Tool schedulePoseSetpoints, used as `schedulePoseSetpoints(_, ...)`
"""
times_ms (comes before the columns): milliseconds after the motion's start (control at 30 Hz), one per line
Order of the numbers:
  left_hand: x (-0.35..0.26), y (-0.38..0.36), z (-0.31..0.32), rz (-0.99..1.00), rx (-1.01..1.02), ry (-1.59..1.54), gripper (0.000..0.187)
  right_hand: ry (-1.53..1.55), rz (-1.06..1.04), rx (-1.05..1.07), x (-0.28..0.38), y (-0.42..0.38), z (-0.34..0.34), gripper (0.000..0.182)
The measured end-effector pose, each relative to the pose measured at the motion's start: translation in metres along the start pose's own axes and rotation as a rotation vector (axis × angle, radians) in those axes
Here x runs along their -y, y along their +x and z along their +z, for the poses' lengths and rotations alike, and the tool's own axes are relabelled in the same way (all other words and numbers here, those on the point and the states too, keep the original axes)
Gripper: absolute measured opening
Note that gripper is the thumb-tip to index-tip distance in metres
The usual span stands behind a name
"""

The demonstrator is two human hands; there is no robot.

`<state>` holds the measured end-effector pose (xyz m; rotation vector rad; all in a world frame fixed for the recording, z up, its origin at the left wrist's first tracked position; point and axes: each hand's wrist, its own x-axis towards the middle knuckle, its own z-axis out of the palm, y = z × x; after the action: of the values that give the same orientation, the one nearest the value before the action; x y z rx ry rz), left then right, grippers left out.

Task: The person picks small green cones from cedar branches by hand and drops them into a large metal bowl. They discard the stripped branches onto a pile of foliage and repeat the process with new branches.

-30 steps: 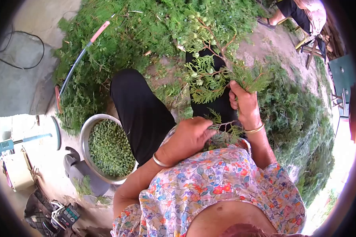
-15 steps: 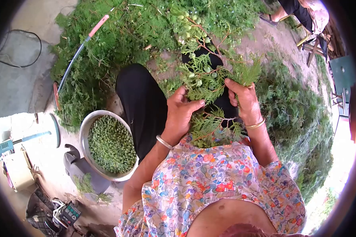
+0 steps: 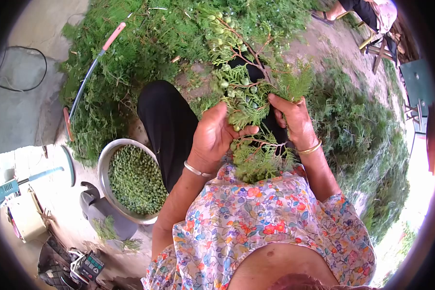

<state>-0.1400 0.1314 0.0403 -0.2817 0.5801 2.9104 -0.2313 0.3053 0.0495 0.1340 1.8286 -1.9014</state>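
In the head view an arborvitae branch (image 3: 249,48) with flat green sprays and several round green cones stands up over my lap. My right hand (image 3: 295,121) is closed around its stem, thumb on top. My left hand (image 3: 213,134) is at the left side of the branch, its thumb and fingers pinching around a low sprig with a small green cone. Just what lies between those fingers is partly hidden. Another leafy sprig (image 3: 258,154) rests on my lap below both hands. Left of my knee, a metal bowl (image 3: 103,166) holds many small green cones (image 3: 136,179).
Cut greenery (image 3: 145,43) is heaped ahead, with more (image 3: 357,130) at the right. A bow saw (image 3: 85,79) with a pink handle lies on the left heap. A grey cloth-like object (image 3: 106,217) sits beside the bowl. Another person's leg (image 3: 336,9) shows top right.
My left hand has turned and shifted slightly, with its fingers now closer in at the sprig. The branch and my right hand have moved a little left in view.
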Motion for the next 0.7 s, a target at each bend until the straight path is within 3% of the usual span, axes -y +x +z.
schedulePoseSetpoints(33,0.0,0.001,-0.001,-0.017,0.0,-0.134,0.043,0.002,0.001,-0.002,-0.001,0.0,0.0,0.011)
schedulePoseSetpoints(67,0.003,0.001,0.002,-0.027,-0.136,-0.054,0.031,0.002,0.004,0.001,-0.001,0.0,-0.001,0.01)
schedulePoseSetpoints(233,0.007,-0.005,0.0,-0.065,-0.303,0.273,0.015,-0.039,-0.041,0.004,-0.005,0.002,0.0,0.008)
schedulePoseSetpoints(267,0.007,-0.01,0.001,0.048,-0.218,0.604,0.014,-0.056,-0.045,0.0,-0.004,0.001,0.0,0.008)
schedulePoseSetpoints(367,0.01,-0.009,0.007,0.253,-0.179,1.021,0.009,-0.087,-0.076,-0.002,-0.001,-0.002,0.006,0.006)
schedulePoseSetpoints(433,0.01,-0.001,0.018,0.016,-0.449,0.381,0.008,-0.1,-0.102,-0.004,0.001,-0.002,0.008,0.005)
schedulePoseSetpoints(633,0.013,0.003,0.01,-0.122,-0.39,0.436,0.012,-0.17,-0.123,0.011,-0.003,0.0,0.003,0.006)
schedulePoseSetpoints(700,0.02,0.003,0.006,-0.008,-0.419,0.524,0.011,-0.187,-0.107,-0.019,-0.004,0.0,0.002,0.008)
